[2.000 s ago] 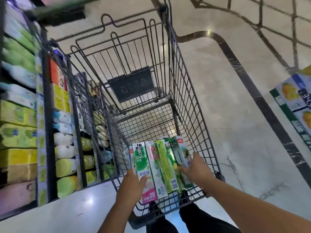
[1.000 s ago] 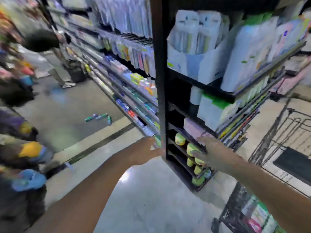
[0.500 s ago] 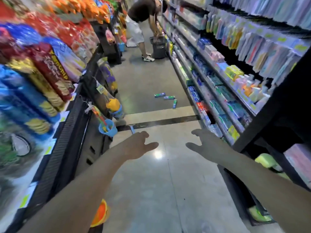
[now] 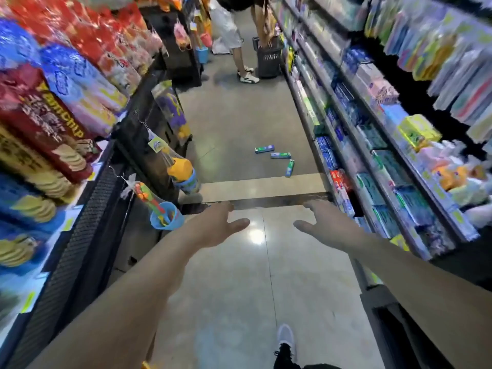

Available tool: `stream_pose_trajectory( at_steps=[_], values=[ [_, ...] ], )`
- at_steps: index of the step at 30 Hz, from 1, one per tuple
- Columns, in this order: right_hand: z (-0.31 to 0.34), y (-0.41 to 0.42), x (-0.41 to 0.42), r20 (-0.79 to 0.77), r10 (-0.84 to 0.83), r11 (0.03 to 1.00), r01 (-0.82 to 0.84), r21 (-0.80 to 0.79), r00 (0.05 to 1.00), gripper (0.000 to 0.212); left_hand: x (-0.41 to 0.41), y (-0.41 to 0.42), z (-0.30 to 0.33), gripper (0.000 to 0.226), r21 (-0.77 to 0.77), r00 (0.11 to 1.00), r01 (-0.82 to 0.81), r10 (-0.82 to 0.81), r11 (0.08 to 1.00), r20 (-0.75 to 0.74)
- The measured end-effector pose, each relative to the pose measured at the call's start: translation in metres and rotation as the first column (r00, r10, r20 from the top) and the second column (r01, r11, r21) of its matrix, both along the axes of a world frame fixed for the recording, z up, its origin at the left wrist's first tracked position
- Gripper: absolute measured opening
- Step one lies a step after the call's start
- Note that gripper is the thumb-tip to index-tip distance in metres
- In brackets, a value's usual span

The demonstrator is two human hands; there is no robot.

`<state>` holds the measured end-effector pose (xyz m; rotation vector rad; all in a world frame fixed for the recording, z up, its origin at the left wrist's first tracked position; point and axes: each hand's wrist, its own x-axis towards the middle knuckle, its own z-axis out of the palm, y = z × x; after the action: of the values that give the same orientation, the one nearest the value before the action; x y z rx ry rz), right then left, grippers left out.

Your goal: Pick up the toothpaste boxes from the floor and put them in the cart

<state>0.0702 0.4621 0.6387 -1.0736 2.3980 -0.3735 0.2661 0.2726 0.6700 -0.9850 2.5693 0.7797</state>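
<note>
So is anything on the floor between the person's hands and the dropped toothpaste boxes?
Nothing visible: bare floor runs from the open left hand and right hand to the three toothpaste boxes. Another shopper stands beyond them.

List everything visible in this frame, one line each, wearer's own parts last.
toothpaste boxes: three, green-blue, on the aisle floor ahead
snack bags: many, red, blue, yellow, left shelves
boxed goods: many, blue, teal, right shelves
hanging toy buckets: several, blue, orange, left rack
basket: one, dark, far floor
other person: one, far end, beside the basket
shoe: one, grey, bottom
left hand: open, empty
right hand: open, empty
</note>
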Motion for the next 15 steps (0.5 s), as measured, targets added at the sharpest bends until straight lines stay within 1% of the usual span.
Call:
stream_pose_trajectory(
  at_steps=[2,5,7,9,11,15],
  values=[
    [0.001,-0.029,-0.033,-0.017,0.026,1.000,-0.026,-0.001,1.000,0.062,-0.028,-0.031,0.001,0.064,-0.013,1.000,-0.020,0.020,1.000,0.006],
    [0.002,-0.062,-0.073,-0.043,0.047,0.999,-0.047,0.011,0.998,0.054,-0.062,-0.072,-0.004,0.045,-0.023,0.998,-0.048,0.049,0.999,0.033],
    [-0.003,-0.081,-0.095,-0.051,0.060,0.998,-0.058,0.039,0.997,0.052,-0.084,-0.096,-0.008,0.041,-0.018,0.998,-0.039,0.040,0.999,0.040],
    [-0.010,-0.106,-0.119,-0.049,0.053,0.996,-0.049,0.077,0.997,0.054,-0.109,-0.122,-0.012,0.043,0.014,0.998,-0.027,0.026,1.000,0.053],
    [-0.019,-0.135,-0.141,-0.049,0.046,0.995,-0.042,0.086,0.998,0.059,-0.134,-0.149,-0.020,0.051,0.063,0.998,-0.039,0.036,0.997,0.052],
    [-0.039,-0.206,-0.177,-0.056,0.061,0.993,-0.054,0.106,0.997,0.070,-0.182,-0.212,-0.044,0.064,0.084,0.996,-0.008,0.000,0.996,0.092]
  ],
)
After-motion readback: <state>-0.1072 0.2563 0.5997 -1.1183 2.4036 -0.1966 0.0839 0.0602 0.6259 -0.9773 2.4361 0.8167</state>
